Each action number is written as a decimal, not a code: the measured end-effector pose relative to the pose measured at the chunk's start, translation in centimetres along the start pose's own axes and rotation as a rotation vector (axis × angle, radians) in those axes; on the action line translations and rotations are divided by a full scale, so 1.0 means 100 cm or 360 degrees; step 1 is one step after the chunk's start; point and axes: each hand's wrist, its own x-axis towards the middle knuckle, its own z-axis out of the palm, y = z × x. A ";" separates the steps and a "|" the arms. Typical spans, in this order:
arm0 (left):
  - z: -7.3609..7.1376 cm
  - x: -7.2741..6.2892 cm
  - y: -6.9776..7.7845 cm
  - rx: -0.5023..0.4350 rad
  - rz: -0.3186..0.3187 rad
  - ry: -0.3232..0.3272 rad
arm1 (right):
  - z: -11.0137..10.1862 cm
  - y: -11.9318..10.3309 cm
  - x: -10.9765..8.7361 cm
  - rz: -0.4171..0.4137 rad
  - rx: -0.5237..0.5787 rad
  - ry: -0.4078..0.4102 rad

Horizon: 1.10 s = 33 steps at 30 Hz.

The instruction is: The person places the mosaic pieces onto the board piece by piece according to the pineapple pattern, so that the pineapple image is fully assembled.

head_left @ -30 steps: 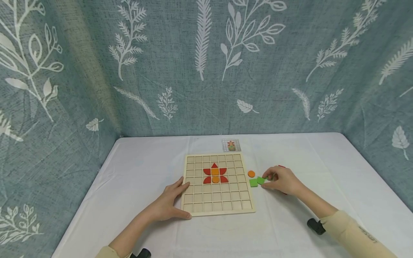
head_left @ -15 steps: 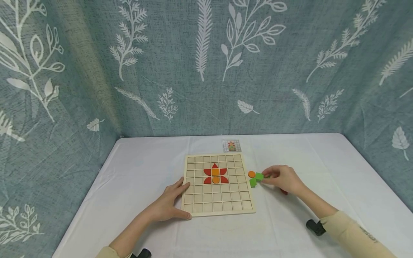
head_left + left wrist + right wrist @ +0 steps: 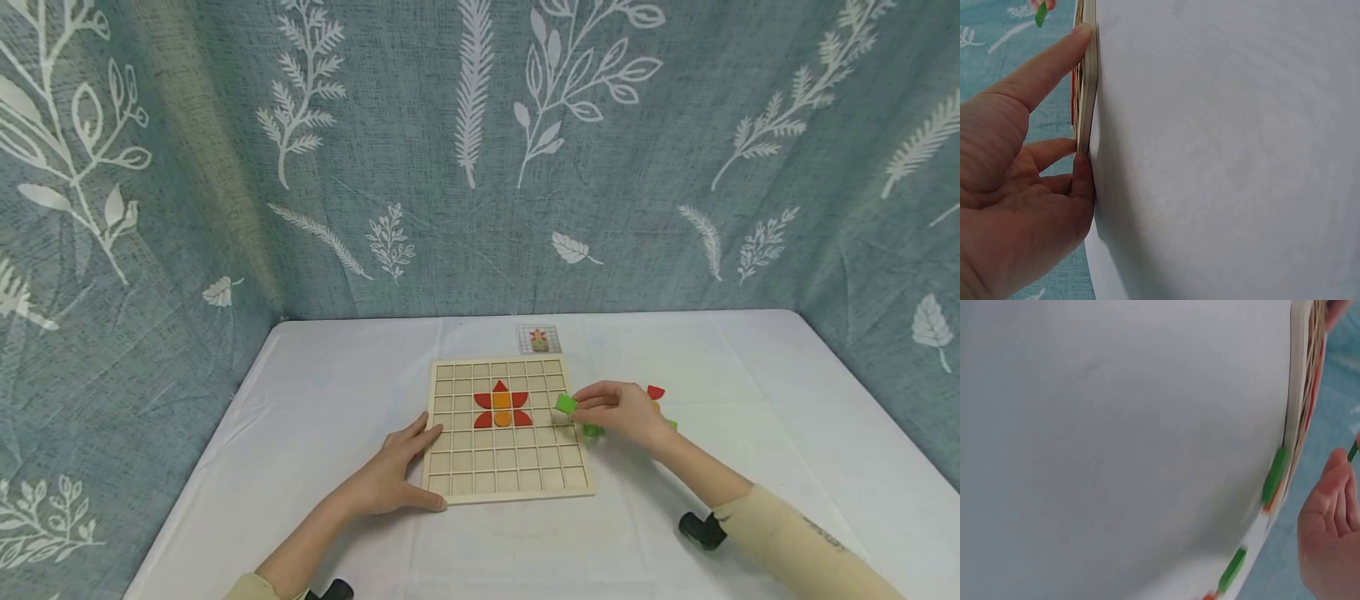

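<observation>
My right hand (image 3: 626,412) pinches a green square tile (image 3: 566,404) between thumb and fingertips, above the right edge of a wooden grid board (image 3: 517,481). In the right wrist view only an edge of that tile (image 3: 1353,450) shows. My left hand (image 3: 390,468) rests at the board's left side, fingers spread on the left edge and thumb at the near left corner. Red pieces (image 3: 483,419) surround an orange square (image 3: 501,401) and an orange disc (image 3: 502,419) on the board. Another green tile (image 3: 593,430) lies beside the board, partly under my right hand.
A small picture card (image 3: 538,339) lies behind the board. Right of my right hand are a red piece (image 3: 656,392) and, partly covered, a green piece (image 3: 672,425). A white cloth covers the table (image 3: 337,367); patterned curtains (image 3: 420,150) hang behind and at both sides.
My right hand has picked up the green square tile and carried it left, over the board's edge. Loose pieces to the right have come into sight. My left hand has stayed in place.
</observation>
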 end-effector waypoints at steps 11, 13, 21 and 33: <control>0.001 0.000 -0.001 -0.0009 0.0001 -0.0006 | 0.050 -0.013 0.014 -0.0325 -0.0290 -0.0278; 0.001 0.000 -0.001 -0.0005 0.0000 -0.0005 | 0.056 -0.016 0.016 -0.0391 -0.0365 -0.0304; 0.000 0.000 -0.001 -0.0006 0.0003 -0.0008 | 0.070 -0.024 0.018 -0.0548 -0.0452 -0.0306; 0.000 0.000 -0.001 -0.0005 0.0010 -0.0007 | 0.072 -0.024 0.015 -0.0664 -0.0476 -0.0278</control>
